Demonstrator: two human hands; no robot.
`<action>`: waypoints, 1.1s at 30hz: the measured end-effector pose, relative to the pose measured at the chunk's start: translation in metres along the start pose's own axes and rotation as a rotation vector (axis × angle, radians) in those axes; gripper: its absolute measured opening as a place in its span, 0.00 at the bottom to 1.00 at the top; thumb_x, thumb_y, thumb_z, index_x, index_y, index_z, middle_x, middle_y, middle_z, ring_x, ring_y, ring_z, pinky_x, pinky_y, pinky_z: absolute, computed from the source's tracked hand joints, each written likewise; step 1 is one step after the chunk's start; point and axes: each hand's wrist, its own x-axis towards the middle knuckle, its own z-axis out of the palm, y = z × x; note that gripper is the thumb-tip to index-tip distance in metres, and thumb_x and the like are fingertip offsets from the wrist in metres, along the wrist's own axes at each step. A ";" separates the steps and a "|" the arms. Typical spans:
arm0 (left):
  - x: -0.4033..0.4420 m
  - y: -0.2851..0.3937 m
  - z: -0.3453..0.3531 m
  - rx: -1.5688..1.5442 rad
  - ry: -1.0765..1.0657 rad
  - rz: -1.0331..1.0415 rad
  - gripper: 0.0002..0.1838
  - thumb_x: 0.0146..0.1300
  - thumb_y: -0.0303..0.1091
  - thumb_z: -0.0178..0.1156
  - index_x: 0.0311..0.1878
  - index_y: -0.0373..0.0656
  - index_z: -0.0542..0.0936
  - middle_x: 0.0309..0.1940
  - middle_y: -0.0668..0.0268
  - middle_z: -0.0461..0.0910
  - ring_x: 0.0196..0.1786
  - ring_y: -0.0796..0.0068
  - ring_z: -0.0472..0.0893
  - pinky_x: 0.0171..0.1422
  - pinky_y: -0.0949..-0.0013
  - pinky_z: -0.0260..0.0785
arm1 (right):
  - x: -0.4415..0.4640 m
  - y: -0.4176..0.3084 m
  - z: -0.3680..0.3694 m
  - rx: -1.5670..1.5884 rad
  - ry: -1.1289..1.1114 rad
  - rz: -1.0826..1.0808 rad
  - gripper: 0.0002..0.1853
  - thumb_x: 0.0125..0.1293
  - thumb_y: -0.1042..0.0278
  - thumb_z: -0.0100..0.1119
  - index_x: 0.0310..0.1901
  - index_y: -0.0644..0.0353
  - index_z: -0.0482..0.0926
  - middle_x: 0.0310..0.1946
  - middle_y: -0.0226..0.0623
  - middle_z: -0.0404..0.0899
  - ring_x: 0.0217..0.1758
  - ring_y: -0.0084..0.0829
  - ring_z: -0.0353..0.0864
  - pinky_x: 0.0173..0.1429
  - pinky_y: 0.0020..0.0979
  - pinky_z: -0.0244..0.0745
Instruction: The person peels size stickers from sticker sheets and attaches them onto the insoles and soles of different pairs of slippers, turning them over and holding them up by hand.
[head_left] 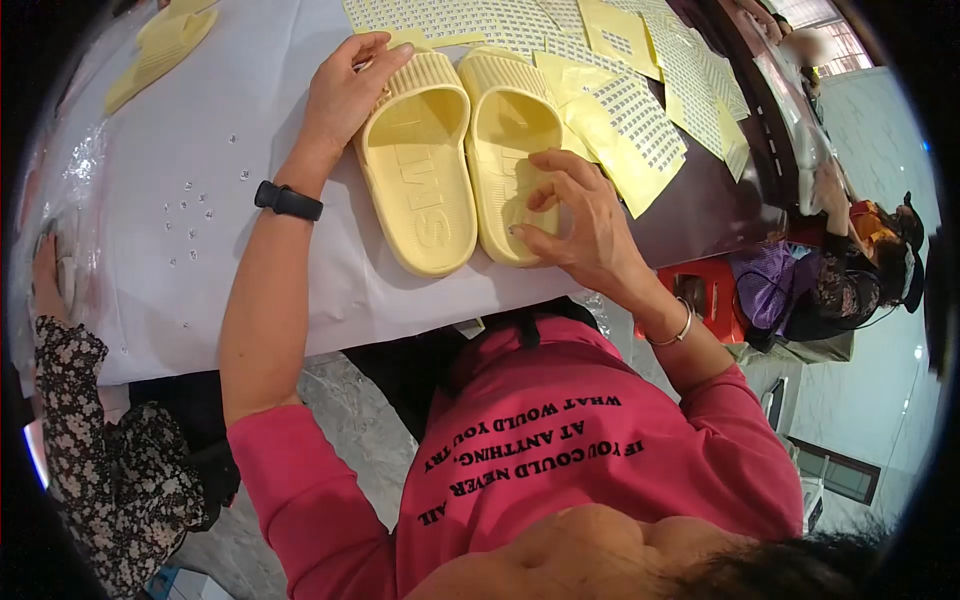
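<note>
Two yellow slide slippers lie side by side, soles down, toes pointing away from me. My left hand (345, 95), with a black band on the wrist, grips the left slipper (420, 170) at the outer side of its ribbed strap, thumb over the top. My right hand (580, 215) hovers at the right slipper (492, 120), over its footbed and outer edge. Its thumb and fingers are curved and apart, with nothing visible between them. Raised letters show in the left footbed; my fingers partly cover those on the right one.
Yellow sheets of small printed labels (640, 130) overlap beyond the slippers. Several tiny labels (190, 215) dot the white table cover (270, 200). Another yellow slipper (160, 55) lies at the far left. A person's floral sleeve (75, 400) is at left; another person sits at right near a red stool (700, 290).
</note>
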 end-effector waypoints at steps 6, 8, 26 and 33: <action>0.000 -0.001 -0.001 -0.026 -0.002 0.009 0.34 0.58 0.53 0.65 0.58 0.33 0.76 0.55 0.51 0.77 0.57 0.65 0.78 0.61 0.67 0.69 | -0.004 0.004 0.008 -0.080 0.109 -0.108 0.17 0.49 0.68 0.71 0.37 0.62 0.74 0.60 0.47 0.70 0.61 0.48 0.71 0.62 0.42 0.67; 0.001 -0.004 -0.001 -0.038 -0.009 0.015 0.34 0.58 0.52 0.66 0.58 0.33 0.76 0.55 0.51 0.77 0.57 0.65 0.77 0.61 0.68 0.69 | -0.002 0.004 0.012 -0.069 0.106 -0.102 0.17 0.50 0.68 0.71 0.38 0.62 0.74 0.60 0.47 0.70 0.60 0.48 0.71 0.62 0.41 0.67; 0.002 -0.001 -0.010 -0.052 0.128 0.083 0.27 0.61 0.46 0.65 0.55 0.34 0.77 0.52 0.55 0.80 0.59 0.66 0.76 0.62 0.68 0.67 | 0.045 -0.012 0.013 -0.272 0.130 -0.321 0.31 0.57 0.64 0.64 0.64 0.49 0.70 0.46 0.45 0.76 0.49 0.45 0.77 0.53 0.43 0.71; 0.006 0.002 -0.020 -0.038 0.193 0.100 0.24 0.65 0.43 0.62 0.56 0.33 0.76 0.50 0.58 0.80 0.54 0.70 0.77 0.60 0.70 0.67 | 0.074 -0.011 0.026 -0.374 0.182 -0.232 0.21 0.63 0.52 0.58 0.54 0.52 0.76 0.34 0.40 0.77 0.42 0.41 0.79 0.47 0.42 0.72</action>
